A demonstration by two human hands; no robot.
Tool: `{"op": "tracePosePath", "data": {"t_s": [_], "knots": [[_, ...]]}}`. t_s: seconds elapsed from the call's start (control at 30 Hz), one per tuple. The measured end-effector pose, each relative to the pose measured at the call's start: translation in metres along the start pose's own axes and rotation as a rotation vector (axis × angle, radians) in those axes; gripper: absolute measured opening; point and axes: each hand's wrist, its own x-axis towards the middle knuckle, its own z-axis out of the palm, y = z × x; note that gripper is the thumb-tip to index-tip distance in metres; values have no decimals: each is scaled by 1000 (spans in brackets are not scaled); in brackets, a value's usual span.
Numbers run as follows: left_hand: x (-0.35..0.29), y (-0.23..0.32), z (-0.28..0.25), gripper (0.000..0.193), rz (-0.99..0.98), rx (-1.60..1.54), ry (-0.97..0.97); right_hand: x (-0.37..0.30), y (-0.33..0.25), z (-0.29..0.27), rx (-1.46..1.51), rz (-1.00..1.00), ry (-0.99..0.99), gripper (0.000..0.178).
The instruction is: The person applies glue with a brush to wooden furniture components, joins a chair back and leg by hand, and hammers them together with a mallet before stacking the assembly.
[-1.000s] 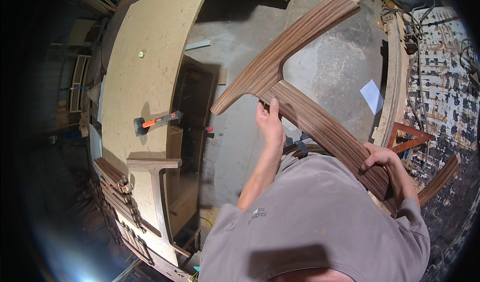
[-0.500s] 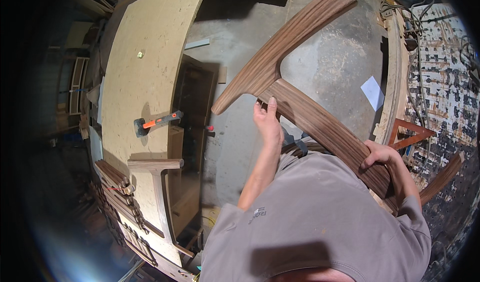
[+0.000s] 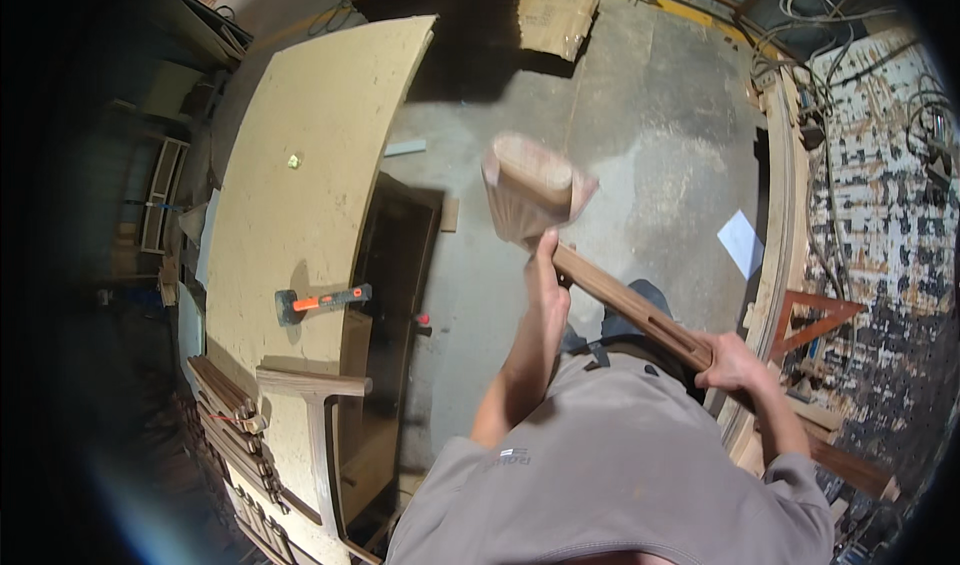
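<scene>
Both my hands hold a brown wooden furniture frame (image 3: pixel 625 297), a long bar with a crosspiece at its far end. It is turned edge-on, and a slot shows in the bar's narrow side. Motion blurs the crosspiece. My left hand (image 3: pixel 548 290) grips the bar close below the crosspiece, thumb on top. Further down the bar, my right hand (image 3: pixel 735 363) is wrapped around it. Past my right forearm sticks out a wooden end (image 3: pixel 855 467), seemingly the frame's other crosspiece.
On the pale board table (image 3: pixel 290 215) at left lie a black-headed mallet (image 3: pixel 325 303) with an orange handle, a similar wooden frame (image 3: pixel 318 425) and several dark wooden pieces (image 3: pixel 235 405). At right are a reddish triangle (image 3: pixel 815 320), a paint-spattered surface (image 3: pixel 870 165) and a white sheet (image 3: pixel 740 244).
The wooden frame has rolled from its broad face to its narrow edge, and its far crosspiece now points toward the view. My hands keep their hold; the view has shifted slightly.
</scene>
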Motion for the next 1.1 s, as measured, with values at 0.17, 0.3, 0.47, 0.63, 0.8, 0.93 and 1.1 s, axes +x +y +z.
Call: {"op": "tracePosePath", "data": {"t_s": [0.17,0.3,0.47,0.63,0.8,0.93,1.1], "knots": [[42,-21,-9,53,-15,36,-108,31,18,-9,28,14,-64,76],[83,-35,16,53,11,-54,-81,74,52,-19,30,-42,-39,77],[102,-26,88,52,74,-49,-159,122,63,-84,97,-59,-70,74],[151,-22,181,57,185,102,-153,176,93,-167,110,-86,-90,71],[158,-19,246,50,35,4,-279,237,113,-267,190,-114,-153,63],[167,-9,301,44,42,310,-388,272,89,-371,318,-249,27,54],[225,-3,319,34,180,533,-387,329,40,-510,219,-433,312,50]]}}
